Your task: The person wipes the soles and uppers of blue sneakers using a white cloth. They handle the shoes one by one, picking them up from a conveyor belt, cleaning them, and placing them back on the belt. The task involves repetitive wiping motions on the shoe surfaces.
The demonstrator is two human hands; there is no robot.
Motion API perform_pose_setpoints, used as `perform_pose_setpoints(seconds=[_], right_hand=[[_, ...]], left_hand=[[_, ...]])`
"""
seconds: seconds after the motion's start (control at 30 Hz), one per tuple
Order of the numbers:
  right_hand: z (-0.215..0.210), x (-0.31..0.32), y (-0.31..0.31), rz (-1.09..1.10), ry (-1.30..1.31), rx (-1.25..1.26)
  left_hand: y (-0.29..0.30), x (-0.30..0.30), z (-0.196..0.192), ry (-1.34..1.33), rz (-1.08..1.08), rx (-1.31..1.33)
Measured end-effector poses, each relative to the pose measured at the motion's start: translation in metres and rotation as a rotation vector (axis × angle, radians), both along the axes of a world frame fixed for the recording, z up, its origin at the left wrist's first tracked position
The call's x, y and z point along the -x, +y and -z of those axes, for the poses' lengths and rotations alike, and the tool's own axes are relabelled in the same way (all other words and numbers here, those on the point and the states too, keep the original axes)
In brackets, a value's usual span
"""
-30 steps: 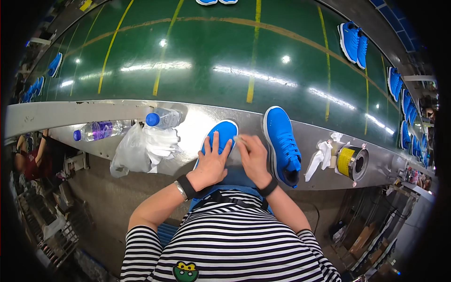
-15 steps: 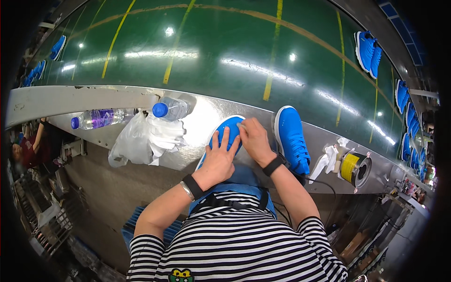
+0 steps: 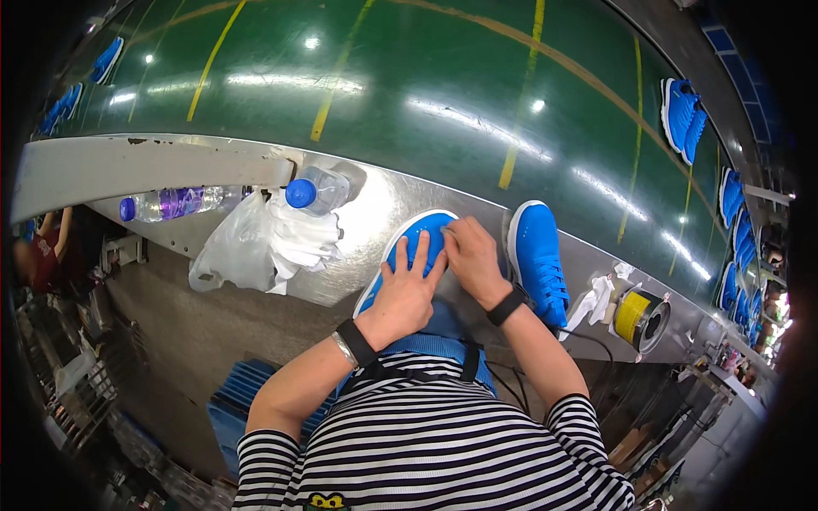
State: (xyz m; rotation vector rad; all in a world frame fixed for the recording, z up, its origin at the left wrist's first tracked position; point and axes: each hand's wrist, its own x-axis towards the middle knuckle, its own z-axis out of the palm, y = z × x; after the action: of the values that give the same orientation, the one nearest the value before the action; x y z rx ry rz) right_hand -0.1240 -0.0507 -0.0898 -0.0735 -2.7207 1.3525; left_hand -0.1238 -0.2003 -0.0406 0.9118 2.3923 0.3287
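A blue sneaker (image 3: 437, 223) with a white sole lies in front of me on the metal ledge, toe pointing away. My left hand (image 3: 404, 296) rests on its upper with fingers spread. At the right side of the toe, my right hand (image 3: 475, 262) has its fingertips pinched together against the shoe's edge. Whatever is between those fingertips is too small or hidden to make out. The rear of this shoe is covered by my left hand and wrist. A second blue sneaker (image 3: 537, 254), laced, stands just right of my right hand.
Beyond the metal ledge (image 3: 388, 183) runs a green conveyor belt (image 3: 409, 60), with more blue shoes (image 3: 679, 115) at the far right. Bottles (image 3: 317, 189) and a white plastic bag (image 3: 234, 243) sit left. A yellow-labelled can (image 3: 632, 317) and crumpled tissue (image 3: 592, 300) are right.
The view has shifted and tilted slightly. My left hand stays spread on the shoe, and my right hand remains pinched at the toe's right edge, with only a small shift along it.
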Motion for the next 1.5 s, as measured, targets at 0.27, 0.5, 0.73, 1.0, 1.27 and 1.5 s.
perform_pose_setpoints(seconds=[0.27,0.5,0.73,1.0,1.27,1.5], right_hand=[[-0.007,-0.006,0.005,-0.018,-0.056,-0.009],[-0.009,-0.002,0.005,-0.044,-0.067,-0.047],[-0.001,0.012,-0.001,-0.046,-0.024,-0.044],[0.000,0.015,0.001,-0.082,-0.004,-0.088],[-0.009,-0.008,0.006,0.013,-0.075,0.019],[-0.005,0.011,-0.003,0.066,-0.167,0.001]], left_hand=[[-0.002,0.000,-0.001,-0.021,-0.026,-0.022],[-0.003,0.001,0.000,-0.030,-0.029,-0.014],[0.001,0.005,-0.002,-0.043,-0.025,0.000],[0.000,0.005,-0.001,-0.034,-0.025,-0.019],[-0.001,0.001,0.000,-0.025,-0.048,-0.028],[-0.001,0.002,-0.002,-0.040,-0.073,-0.024]])
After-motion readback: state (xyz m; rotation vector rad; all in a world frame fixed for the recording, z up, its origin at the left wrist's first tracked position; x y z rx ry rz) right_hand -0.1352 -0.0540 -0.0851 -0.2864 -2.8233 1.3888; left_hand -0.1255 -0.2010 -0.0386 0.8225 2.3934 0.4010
